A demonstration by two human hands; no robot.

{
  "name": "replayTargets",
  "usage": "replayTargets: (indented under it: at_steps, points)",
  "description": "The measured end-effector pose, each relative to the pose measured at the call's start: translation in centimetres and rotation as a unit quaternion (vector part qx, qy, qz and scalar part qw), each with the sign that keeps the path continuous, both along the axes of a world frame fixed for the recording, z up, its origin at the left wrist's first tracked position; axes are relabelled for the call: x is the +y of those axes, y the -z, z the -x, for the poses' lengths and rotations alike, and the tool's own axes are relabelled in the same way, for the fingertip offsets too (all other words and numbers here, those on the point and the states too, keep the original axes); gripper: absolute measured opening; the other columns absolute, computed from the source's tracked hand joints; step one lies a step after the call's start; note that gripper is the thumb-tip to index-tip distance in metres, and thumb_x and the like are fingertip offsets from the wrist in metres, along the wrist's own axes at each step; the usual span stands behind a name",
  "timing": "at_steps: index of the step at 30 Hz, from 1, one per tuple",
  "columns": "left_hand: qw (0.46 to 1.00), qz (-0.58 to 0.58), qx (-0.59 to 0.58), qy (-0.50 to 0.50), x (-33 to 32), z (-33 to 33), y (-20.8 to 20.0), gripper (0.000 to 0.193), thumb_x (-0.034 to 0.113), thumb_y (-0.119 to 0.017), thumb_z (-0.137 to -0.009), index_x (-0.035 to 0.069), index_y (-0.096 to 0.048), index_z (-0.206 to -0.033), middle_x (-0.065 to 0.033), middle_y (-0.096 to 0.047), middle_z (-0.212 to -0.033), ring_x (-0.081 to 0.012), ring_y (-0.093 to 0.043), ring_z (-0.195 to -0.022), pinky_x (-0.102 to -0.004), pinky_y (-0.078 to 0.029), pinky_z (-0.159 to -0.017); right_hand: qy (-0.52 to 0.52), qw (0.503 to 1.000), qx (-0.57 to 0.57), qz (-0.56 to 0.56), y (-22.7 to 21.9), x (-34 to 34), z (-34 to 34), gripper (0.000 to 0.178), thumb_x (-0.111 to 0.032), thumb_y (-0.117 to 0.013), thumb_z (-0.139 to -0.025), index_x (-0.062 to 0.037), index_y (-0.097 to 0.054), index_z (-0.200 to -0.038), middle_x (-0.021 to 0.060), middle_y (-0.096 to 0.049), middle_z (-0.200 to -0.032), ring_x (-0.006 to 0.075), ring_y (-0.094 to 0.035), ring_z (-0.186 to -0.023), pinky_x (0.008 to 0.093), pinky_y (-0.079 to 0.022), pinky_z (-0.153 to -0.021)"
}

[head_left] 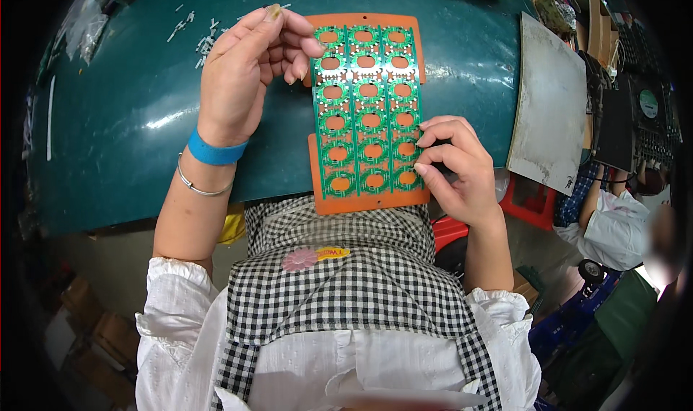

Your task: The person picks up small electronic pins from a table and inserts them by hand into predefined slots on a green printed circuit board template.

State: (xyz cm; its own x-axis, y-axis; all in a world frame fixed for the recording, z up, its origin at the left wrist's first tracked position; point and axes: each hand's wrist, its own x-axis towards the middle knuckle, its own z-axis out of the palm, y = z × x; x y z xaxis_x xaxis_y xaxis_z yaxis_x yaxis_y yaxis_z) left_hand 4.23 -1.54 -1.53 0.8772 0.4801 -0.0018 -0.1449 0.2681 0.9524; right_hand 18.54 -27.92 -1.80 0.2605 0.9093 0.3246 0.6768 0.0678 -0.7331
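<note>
A green circuit board panel (354, 122) with rows of ring-shaped boards and oval openings lies on an orange backing plate (339, 205), in front of me at the table's near edge. My right hand (458, 165) is at the panel's right edge, its thumb and fingers closed on that edge. Over the panel's upper left corner is my left hand (253, 64), its fingers curled in and thumb raised. A tiny pale sliver shows by its fingertips; what the fingers hold, if anything, I cannot make out.
Small white pieces (206, 44) lie scattered on the green table (130, 137) beyond my left hand. A clear plastic bag (86, 21) sits far left. At right are a grey board (548, 101), a red stool (530, 202) and another person's sleeve (613, 230).
</note>
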Motion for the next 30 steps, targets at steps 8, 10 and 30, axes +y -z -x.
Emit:
replayTargets:
  at_steps: [8, 10, 30]
  points:
    - [1.000, -0.002, 0.001, 0.006, -0.1, 0.0, 0.0, 0.032, 0.025, -0.038, -0.105, 0.002, -0.059, -0.101, -0.0088, -0.066, -0.088, -0.0114, -0.055, -0.069, -0.0231, -0.044, -0.063, -0.035, 0.996, -0.077, 0.009, -0.7, 0.5, 0.7, 0.021, 0.003, -0.073, -0.068, -0.0003, -0.058, -0.081, 0.0098, -0.058, -0.094, 0.0300, -0.060, -0.096, 0.0387, -0.051, -0.079]
    - [1.000, -0.005, 0.006, -0.001, -0.1, 0.1, 0.0, 0.032, 0.025, -0.038, -0.105, 0.001, -0.059, -0.101, -0.0083, -0.066, -0.088, -0.0112, -0.055, -0.069, -0.0230, -0.045, -0.063, -0.049, 0.994, -0.093, 0.017, -0.7, 0.5, 0.8, 0.022, 0.003, -0.074, -0.067, -0.0004, -0.057, -0.082, 0.0099, -0.058, -0.094, 0.0302, -0.060, -0.095, 0.0391, -0.051, -0.078]
    - [0.971, 0.147, -0.012, 0.190, -11.9, 9.7, 3.8, 0.032, 0.022, -0.040, -0.104, 0.000, -0.057, -0.088, -0.0086, -0.060, -0.076, -0.0127, -0.053, -0.054, -0.0244, -0.045, -0.052, 0.185, 0.959, -0.053, 0.207, 1.2, 10.9, -8.9, 0.036, -0.036, -0.053, -0.096, -0.0024, -0.063, -0.106, 0.0142, -0.059, -0.106, 0.0292, -0.067, -0.073, 0.0388, -0.054, -0.066]
